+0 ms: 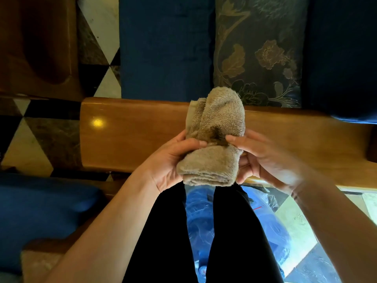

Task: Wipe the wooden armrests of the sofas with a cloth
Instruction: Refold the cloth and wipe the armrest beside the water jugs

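We hold a folded beige terry cloth [214,137] between both hands, above the glossy wooden armrest [132,131] that runs across the view. Our left hand [171,162] grips the cloth's left side, thumb curled over the top; our right hand [265,158] pinches its right side, thumb pressed on the fold. Beyond the armrest sit a blue sofa cushion [163,48] and a dark floral pillow [259,50]
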Available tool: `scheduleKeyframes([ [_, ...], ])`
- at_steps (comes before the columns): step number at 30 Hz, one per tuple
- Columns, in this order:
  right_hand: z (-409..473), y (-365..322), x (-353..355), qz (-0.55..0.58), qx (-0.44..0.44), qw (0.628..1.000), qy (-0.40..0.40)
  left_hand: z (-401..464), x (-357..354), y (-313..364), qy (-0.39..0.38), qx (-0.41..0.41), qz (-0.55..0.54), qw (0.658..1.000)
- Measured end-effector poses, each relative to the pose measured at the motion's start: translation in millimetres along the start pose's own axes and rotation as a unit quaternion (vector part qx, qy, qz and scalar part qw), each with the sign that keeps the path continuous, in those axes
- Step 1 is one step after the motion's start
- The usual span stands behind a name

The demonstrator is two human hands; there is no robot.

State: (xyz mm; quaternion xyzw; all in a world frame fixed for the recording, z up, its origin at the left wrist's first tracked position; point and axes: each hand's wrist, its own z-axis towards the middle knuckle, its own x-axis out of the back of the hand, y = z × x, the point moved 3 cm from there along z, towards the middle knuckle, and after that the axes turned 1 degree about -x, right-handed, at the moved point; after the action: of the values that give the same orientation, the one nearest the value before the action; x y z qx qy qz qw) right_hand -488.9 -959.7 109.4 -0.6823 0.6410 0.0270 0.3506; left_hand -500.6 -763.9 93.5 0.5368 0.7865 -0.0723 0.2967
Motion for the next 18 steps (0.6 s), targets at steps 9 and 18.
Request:
scheduleKeyframes([
  [9, -1.8, -0.9, 7.9, 0.1, 0.05, 0.991, -0.073, 0.5, -1.4, -14.1, -0.037, -0.052, -0.055, 0.996],
  [18, -15.1, -2.5, 13.3, -0.334, 0.273, 0.897, 0.093, 8.4, -7.4, -7.0, -0.128, 0.043, -0.062, 0.989],
])
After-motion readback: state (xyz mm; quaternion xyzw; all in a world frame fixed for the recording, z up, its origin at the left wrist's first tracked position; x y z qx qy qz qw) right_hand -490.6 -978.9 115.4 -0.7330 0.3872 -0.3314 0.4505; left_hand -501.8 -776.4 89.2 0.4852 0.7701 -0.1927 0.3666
